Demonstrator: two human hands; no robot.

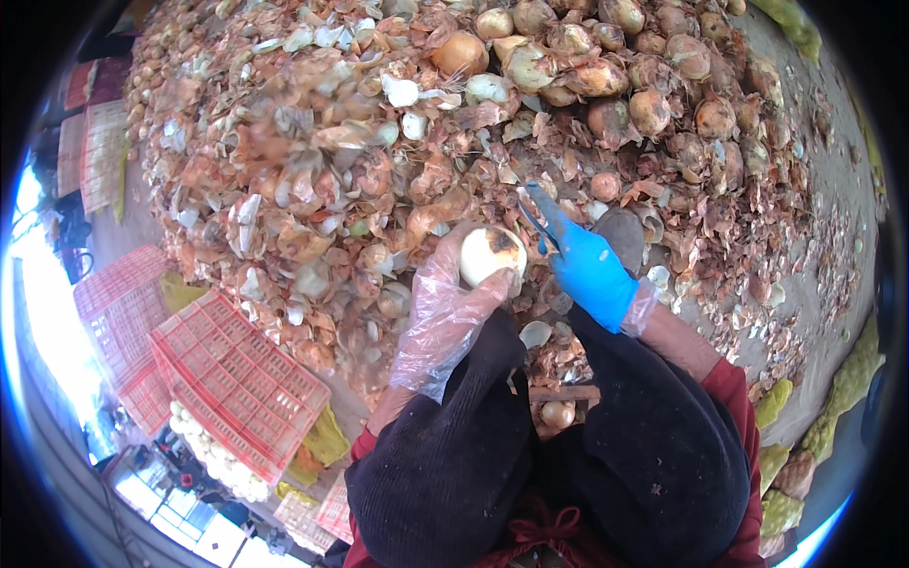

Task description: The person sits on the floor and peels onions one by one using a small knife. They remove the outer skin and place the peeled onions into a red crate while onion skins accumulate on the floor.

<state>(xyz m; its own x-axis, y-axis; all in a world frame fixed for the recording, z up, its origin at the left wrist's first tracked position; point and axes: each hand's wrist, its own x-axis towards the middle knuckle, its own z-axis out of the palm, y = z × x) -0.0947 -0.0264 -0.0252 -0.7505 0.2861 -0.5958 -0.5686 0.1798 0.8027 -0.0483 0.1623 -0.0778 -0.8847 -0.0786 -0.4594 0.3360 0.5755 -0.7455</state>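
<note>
My left hand (454,305), in a clear plastic glove, holds a peeled white onion (477,261) with a brown, dark-stained patch on its upper side. Just right of it, my right hand (593,273) wears a blue glove and grips a small knife (537,221), its blade pointing up and to the left. The blade and the onion are apart. Loose onion skins (312,177) lie around and beyond both hands. Unpeeled onions (650,112) are heaped beyond my right hand. Below the hands, between my knees, another onion (558,414) sits near a wooden bar.
Red plastic crates (241,376) stand at the lower left, beside a pile of peeled white onions (206,451). More crates (103,156) are at the far left. Yellow-green mesh sacks (856,376) line the right edge. A dark rounded object (621,238) lies beyond my right hand.
</note>
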